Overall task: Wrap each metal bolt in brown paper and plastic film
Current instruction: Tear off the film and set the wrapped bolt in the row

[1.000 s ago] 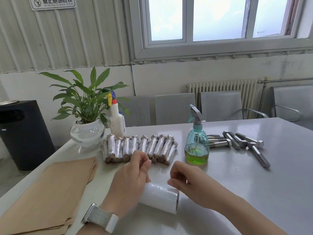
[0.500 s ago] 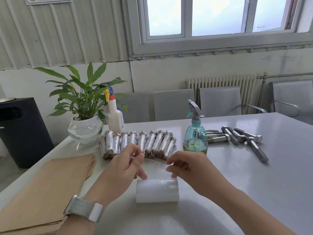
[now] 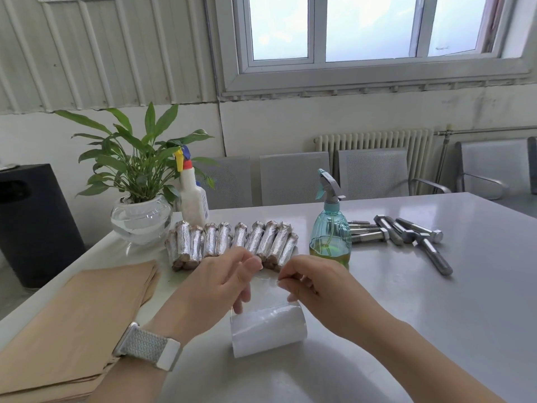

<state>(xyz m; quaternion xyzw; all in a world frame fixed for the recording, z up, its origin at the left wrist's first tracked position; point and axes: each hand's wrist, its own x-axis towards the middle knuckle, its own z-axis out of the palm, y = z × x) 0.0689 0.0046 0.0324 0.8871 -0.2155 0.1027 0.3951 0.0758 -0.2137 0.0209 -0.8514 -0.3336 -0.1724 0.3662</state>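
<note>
A white roll of plastic film (image 3: pixel 268 330) lies on the grey table (image 3: pixel 436 315) near me. Above it, my left hand (image 3: pixel 220 283) and my right hand (image 3: pixel 316 286) each pinch the free edge of the clear film, stretched between them. Behind my hands lies a row of several wrapped bolts (image 3: pixel 232 242), shiny with film. Several bare metal bolts (image 3: pixel 406 237) lie at the right behind the teal spray bottle (image 3: pixel 329 228). A stack of brown paper sheets (image 3: pixel 75 321) lies at the left.
A potted plant in a glass bowl (image 3: pixel 141 219) and a white spray bottle (image 3: pixel 193 196) stand at the table's back left. Grey chairs (image 3: pixel 293 178) line the far side. A black bin (image 3: pixel 32 222) stands off the left edge.
Both hands rose from the roll and drew the film's edge up and away from me. The roll turned to lie crosswise and now sits nearer than my hands.
</note>
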